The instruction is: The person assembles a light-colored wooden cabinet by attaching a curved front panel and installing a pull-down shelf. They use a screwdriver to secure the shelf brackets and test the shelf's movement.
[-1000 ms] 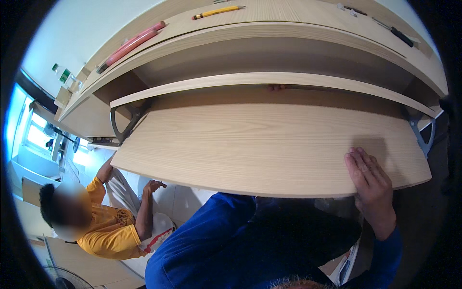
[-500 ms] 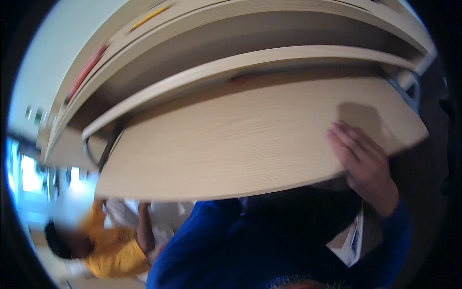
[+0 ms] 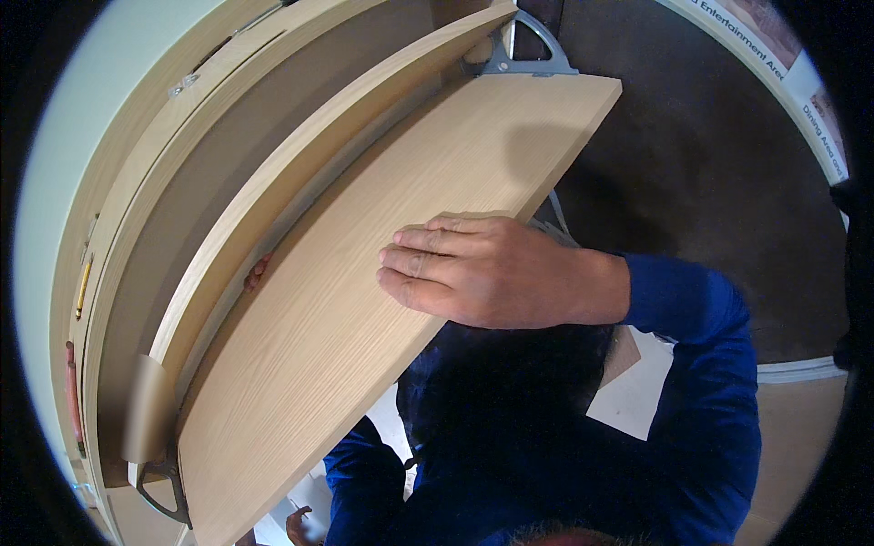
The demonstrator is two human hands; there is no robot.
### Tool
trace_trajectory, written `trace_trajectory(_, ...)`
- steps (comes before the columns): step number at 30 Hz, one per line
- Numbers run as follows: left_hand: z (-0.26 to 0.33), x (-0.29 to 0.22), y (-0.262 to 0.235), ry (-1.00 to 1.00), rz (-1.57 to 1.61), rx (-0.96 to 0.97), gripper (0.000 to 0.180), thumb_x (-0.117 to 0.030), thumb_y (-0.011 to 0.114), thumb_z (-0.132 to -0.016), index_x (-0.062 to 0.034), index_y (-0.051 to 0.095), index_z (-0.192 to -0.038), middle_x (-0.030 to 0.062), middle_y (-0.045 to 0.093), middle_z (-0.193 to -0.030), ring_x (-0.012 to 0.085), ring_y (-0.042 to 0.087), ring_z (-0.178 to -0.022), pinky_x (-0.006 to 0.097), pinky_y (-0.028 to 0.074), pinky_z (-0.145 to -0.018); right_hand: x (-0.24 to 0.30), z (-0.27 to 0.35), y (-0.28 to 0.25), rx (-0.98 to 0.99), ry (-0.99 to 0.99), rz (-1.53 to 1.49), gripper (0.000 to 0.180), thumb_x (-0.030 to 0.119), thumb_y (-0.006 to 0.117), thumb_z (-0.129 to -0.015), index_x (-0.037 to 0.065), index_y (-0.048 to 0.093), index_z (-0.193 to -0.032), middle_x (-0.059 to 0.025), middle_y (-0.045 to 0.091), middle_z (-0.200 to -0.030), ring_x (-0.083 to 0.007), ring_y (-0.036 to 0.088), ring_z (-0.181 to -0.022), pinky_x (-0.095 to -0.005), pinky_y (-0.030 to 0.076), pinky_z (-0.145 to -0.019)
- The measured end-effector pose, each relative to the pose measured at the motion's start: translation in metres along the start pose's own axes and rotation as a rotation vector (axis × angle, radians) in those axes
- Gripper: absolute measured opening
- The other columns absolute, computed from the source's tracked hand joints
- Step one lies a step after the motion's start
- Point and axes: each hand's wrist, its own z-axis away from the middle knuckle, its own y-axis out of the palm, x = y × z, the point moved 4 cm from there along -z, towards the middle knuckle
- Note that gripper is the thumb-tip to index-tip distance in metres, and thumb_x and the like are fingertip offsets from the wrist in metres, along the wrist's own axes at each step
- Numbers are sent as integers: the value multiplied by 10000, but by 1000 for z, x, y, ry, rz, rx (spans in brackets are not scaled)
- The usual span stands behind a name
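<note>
A pale wood-grain panel (image 3: pixel 364 273) lies slanted before me, joined at both ends by grey curved brackets (image 3: pixel 533 55) to a narrow upright board (image 3: pixel 319 136). My right hand (image 3: pixel 496 271) rests flat on the panel near its front edge, fingers stretched out and close together, with nothing in them. Below the panel, my left arm (image 3: pixel 364 482) reaches out of sight. Fingertips of my left hand (image 3: pixel 258 271) show in the gap at the panel's back edge, hooked on it; the rest of that hand is hidden.
Behind the board runs a wooden cabinet ledge (image 3: pixel 118 209), holding a yellow pencil (image 3: pixel 84 287), a red tool (image 3: pixel 74 396) and a small clear packet (image 3: pixel 183 86). A dark surface (image 3: pixel 692 182) lies at right. White paper (image 3: pixel 637 387) is below my right arm. Another person's hand (image 3: pixel 299 526) appears at the bottom left.
My view has turned, so the panel now runs diagonally. My right hand now lies nearer the panel's middle instead of its right end. The co-worker is mostly out of view.
</note>
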Motion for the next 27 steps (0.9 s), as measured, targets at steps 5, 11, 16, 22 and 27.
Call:
trace_trajectory(5, -7, -6, 8, 31, 19, -9, 357, -288, 681, -909, -66, 557, -1159, 90, 630, -1083, 271, 631, -1077, 478, 514, -918, 5, 9, 8, -53, 8, 14, 245, 175, 613, -927, 12, 675, -1100, -172, 712, -1156, -292, 691, -1148, -392, 581, -983)
trace_trajectory(11, -11, -18, 12, 61, 51, -27, 339, -284, 673, -910, -70, 553, -1144, 91, 627, -1071, 270, 631, -1072, 478, 514, -916, 11, 2, 13, -59, -64, 61, 281, 181, 607, -924, 13, 651, -1145, -168, 693, -1200, -291, 672, -1177, -420, 563, -995)
trace_trajectory(16, -22, -31, 32, 99, 76, -7, 324, -281, 666, -910, -74, 551, -1131, 92, 624, -1062, 269, 630, -1068, 477, 514, -914, 8, 5, 13, -37, -8, 28, 278, 174, 608, -921, 11, 650, -1143, -152, 691, -1145, -275, 678, -1129, -408, 567, -955)
trace_trajectory(22, -45, -39, 56, 93, 90, 14, 307, -278, 658, -911, -78, 547, -1116, 93, 620, -1050, 269, 630, -1063, 477, 513, -912, 1, 0, 8, 34, 1, 0, 281, 195, 605, -938, 39, 641, -1169, -118, 661, -1166, -266, 651, -1139, -394, 558, -969)
trace_trajectory(27, -49, -43, 54, 98, 94, -13, 292, -275, 651, -912, -81, 544, -1103, 94, 617, -1041, 268, 629, -1059, 476, 513, -910, 5, -8, 2, 42, -24, 12, 329, 212, 588, -951, 44, 637, -1229, -134, 663, -1254, -269, 638, -1205, -394, 555, -988)
